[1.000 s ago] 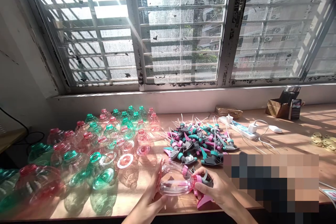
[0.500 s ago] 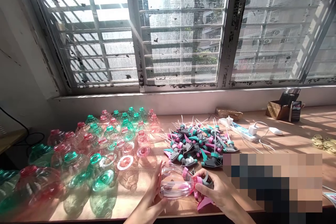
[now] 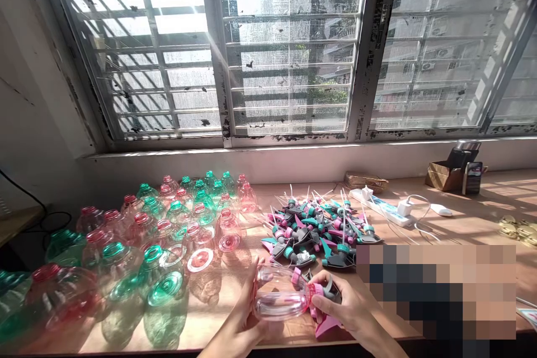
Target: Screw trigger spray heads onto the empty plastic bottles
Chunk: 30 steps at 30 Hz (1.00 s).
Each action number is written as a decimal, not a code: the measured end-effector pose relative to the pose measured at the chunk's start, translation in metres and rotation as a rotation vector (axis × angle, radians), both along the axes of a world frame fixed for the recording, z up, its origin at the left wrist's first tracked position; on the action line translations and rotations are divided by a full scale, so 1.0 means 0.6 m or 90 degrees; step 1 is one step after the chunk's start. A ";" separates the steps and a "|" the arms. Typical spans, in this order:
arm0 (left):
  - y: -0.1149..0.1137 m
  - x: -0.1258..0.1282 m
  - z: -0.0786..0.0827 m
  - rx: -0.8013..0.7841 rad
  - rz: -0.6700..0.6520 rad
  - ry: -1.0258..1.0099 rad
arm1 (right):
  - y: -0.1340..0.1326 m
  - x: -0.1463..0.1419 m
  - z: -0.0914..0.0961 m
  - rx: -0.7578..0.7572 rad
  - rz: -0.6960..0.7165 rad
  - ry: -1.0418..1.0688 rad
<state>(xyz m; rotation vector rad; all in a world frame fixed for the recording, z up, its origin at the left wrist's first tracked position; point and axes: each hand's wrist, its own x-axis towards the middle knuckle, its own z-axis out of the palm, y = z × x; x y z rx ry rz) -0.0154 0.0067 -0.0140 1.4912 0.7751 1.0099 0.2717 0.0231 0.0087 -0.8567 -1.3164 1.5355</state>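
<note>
A clear pink spray bottle (image 3: 279, 291) lies sideways between my hands, above the table's near edge. My left hand (image 3: 248, 299) is wrapped around its base end. At the neck, my right hand (image 3: 342, 299) pinches the pink collar of a grey and pink trigger spray head (image 3: 315, 291), which sits at the bottle's mouth. How far the collar is threaded on I cannot tell. Just beneath, partly hidden by the right hand, lies another spray head with a pink trigger (image 3: 327, 324). Beyond my hands is a heap of loose spray heads (image 3: 310, 224) with thin tubes.
Several open pink and green bottles (image 3: 153, 268) stand in rows on the left of the table (image 3: 251, 342). A white power strip (image 3: 390, 210) with plugs and cables, a wicker basket (image 3: 364, 182) and a phone (image 3: 472, 176) stand at the back right. A pixelated patch covers the right front.
Almost nothing differs. The bottle has turned or shifted very slightly in my hands, which keep the same grip and place.
</note>
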 end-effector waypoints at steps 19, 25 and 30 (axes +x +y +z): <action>-0.001 0.005 0.012 0.047 0.012 0.024 | 0.003 0.000 -0.004 0.005 0.019 0.013; -0.010 0.006 0.037 -0.003 -0.007 0.062 | 0.002 0.001 -0.004 0.007 0.018 0.008; -0.004 0.000 0.016 0.021 0.022 0.066 | 0.001 0.000 -0.004 0.006 0.017 0.004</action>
